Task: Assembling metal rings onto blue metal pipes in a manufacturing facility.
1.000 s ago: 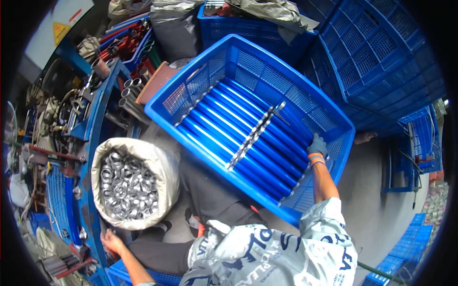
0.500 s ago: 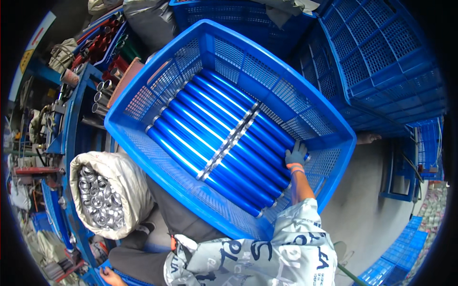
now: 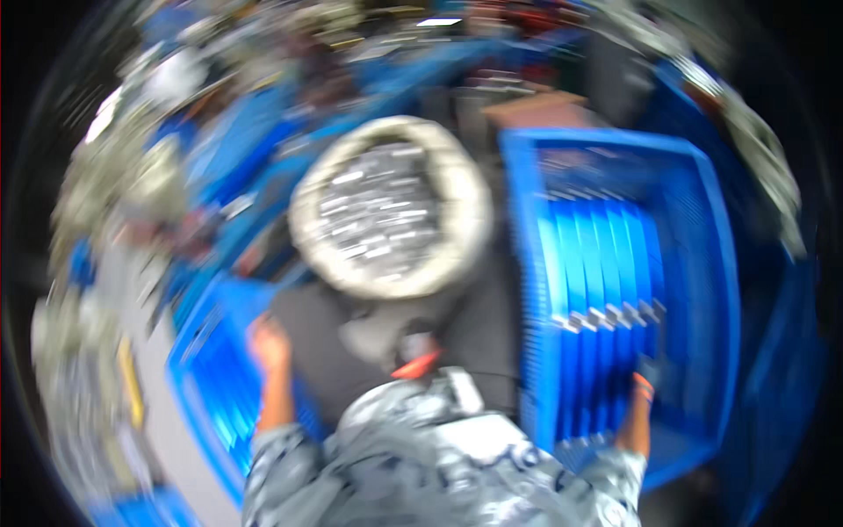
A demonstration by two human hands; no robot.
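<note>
Strong motion blur covers the view. At the right stands a blue plastic crate (image 3: 520, 290) holding rows of shiny blue tubes (image 3: 606, 255) with silvery ends. My right hand (image 3: 647, 369), in a grey glove with an orange cuff, is inside that crate beside the tubes; its fingers are smeared. On the left, my bare left hand (image 3: 270, 342) is at the inner rim of a second blue crate (image 3: 198, 338), which also contains blue tubes (image 3: 219, 400). Blur hides its finger shape, and I cannot make out anything in it.
Between the crates, beyond my legs, stands a pale sack (image 3: 465, 211) full of silvery metal rings (image 3: 378, 211). A brownish-pink board (image 3: 536, 110) lies behind the right crate. Blue framework (image 3: 395, 83) and blurred clutter fill the far side.
My view has swung left, so the right crate and sack now appear farther right. The left crate has come into sight with my left hand at it. My right hand stays in the right crate.
</note>
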